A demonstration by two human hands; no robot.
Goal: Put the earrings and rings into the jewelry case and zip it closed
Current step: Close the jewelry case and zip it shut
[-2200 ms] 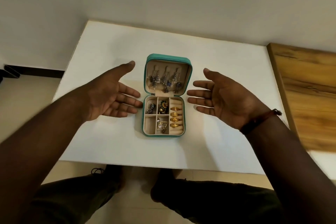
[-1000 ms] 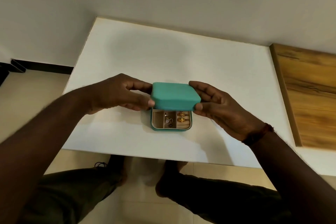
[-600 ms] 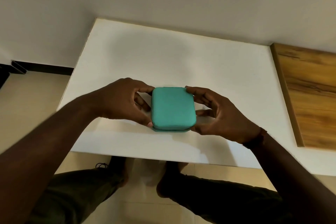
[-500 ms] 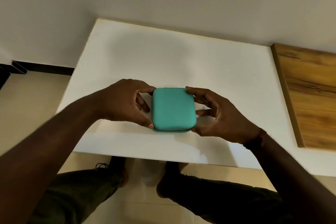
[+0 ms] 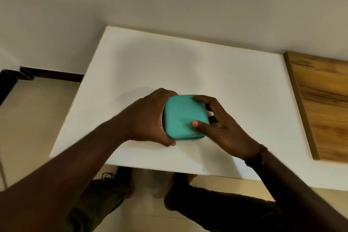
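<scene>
The teal jewelry case (image 5: 181, 113) lies on the white table (image 5: 188, 68) with its lid down, so the earrings and rings inside are hidden. My left hand (image 5: 148, 118) grips the case's left side, fingers curled around the far corner and thumb at the near corner. My right hand (image 5: 218, 124) holds the right side, with the thumb pressed on the lid and the index finger hooked over the far right corner. The zipper is hard to make out.
A wooden surface (image 5: 323, 103) adjoins the table on the right. The wall runs behind the table's far edge. My knees and the tiled floor show below the near edge.
The open case with jewelry showing was folded shut by both hands. Since half a second ago my left hand has wrapped further around the left side and my right thumb moved onto the lid.
</scene>
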